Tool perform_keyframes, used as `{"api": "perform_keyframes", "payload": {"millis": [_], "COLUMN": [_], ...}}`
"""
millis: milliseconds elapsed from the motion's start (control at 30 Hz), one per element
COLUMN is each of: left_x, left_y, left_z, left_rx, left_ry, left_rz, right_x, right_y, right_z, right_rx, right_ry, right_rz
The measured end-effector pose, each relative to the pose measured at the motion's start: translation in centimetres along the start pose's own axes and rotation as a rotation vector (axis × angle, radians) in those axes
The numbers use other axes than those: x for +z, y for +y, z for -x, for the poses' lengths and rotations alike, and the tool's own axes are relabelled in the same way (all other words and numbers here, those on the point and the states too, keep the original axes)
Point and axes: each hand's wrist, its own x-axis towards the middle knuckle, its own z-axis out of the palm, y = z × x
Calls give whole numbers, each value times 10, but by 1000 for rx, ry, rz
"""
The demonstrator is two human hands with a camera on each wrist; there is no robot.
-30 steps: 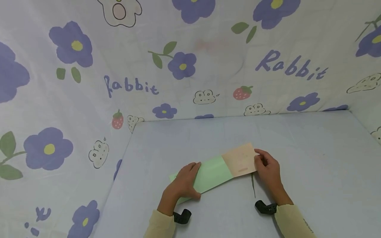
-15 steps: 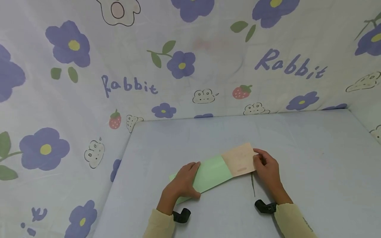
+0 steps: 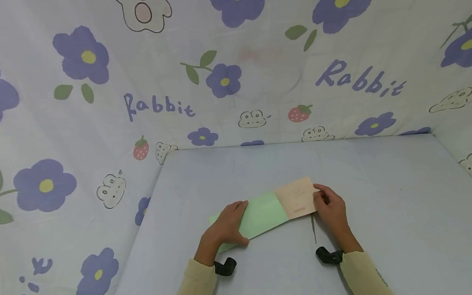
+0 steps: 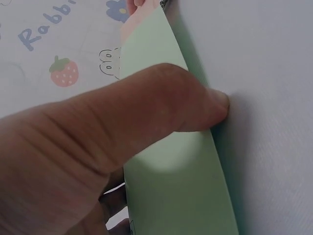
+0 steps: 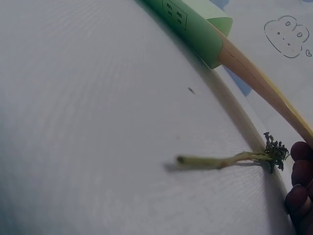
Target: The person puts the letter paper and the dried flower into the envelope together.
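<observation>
A long green paper envelope [image 3: 263, 214] slants across the table, with dark boxed print on the side seen in the right wrist view. A peach-coloured card [image 3: 296, 197] extends from its right end. My left hand [image 3: 229, 226] grips the envelope across its width, thumb [image 4: 195, 100] over the near long edge and fingers at the far one. My right hand [image 3: 331, 207] pinches the outer right end of the card between thumb and fingers. Below the card lies a small dried flower sprig [image 5: 274, 152], its thin greenish stem [image 5: 203, 161] pointing toward me.
A pale cloth covers the table [image 3: 391, 196]. Behind and to the left hangs a white curtain [image 3: 273, 90] printed with purple flowers, strawberries and the word Rabbit. A tiny dark speck [image 5: 191, 90] lies on the cloth near the envelope. Black cameras [image 3: 225, 267] sit on both wrists.
The head view shifts slightly, so the curtain's left side slides leftward. Both hands, the envelope, the card and the sprig stay almost exactly where they were.
</observation>
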Motion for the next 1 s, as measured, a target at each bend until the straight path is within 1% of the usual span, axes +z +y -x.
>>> {"api": "perform_keyframes", "payload": {"millis": [267, 533, 767, 1000], "left_x": [0, 3, 5, 5], "left_y": [0, 1, 0, 0], "left_z": [-1, -2, 0, 0], "left_rx": [2, -10, -10, -23], "left_ry": [4, 12, 16, 18], "left_rz": [2, 9, 3, 3], "right_x": [0, 0, 0, 0], "right_y": [1, 1, 2, 3], "right_z": [1, 2, 2, 1], "right_rx": [0, -3, -24, -25], "right_ry": [-7, -6, 0, 2], "right_rz": [11, 38, 30, 20]}}
